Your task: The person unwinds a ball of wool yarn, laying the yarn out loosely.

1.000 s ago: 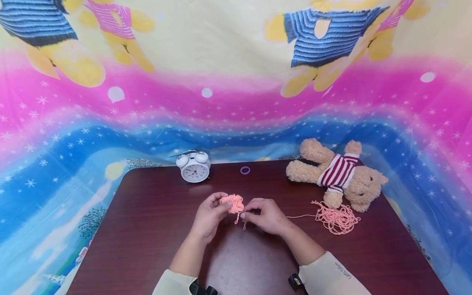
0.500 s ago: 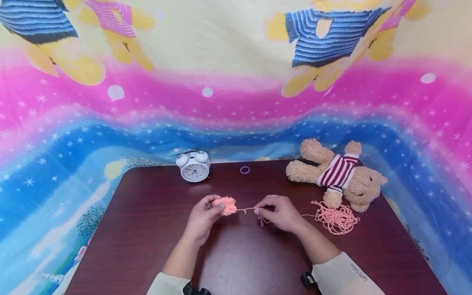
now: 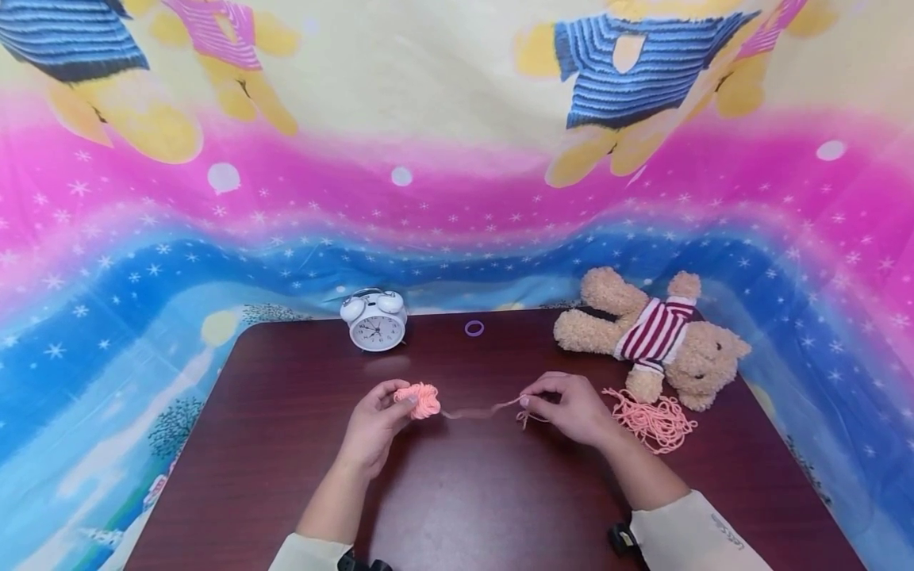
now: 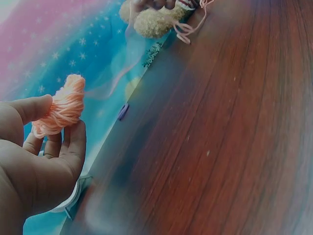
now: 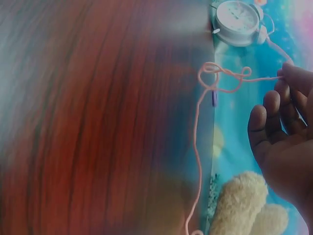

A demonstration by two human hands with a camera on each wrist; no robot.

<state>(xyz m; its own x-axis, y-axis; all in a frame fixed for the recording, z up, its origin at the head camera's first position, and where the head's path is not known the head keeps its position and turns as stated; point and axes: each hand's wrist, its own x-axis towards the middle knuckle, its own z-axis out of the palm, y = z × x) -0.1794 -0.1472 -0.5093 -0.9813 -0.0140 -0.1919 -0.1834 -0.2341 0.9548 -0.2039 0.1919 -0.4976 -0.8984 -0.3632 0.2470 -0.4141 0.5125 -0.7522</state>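
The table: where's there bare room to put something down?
The table looks bare left of the white alarm clock and left hand, and at the front between the forearms. It's crowded at back right, where the teddy bear and tangled yarn lie. A yarn strand runs between left hand and right hand.

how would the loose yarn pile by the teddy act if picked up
The yarn pile would probably sag and trail, since its thin strands lie in slack loops. It may tangle, as those loops cross one another. It's likely light too, being a loose heap with gaps between strands.
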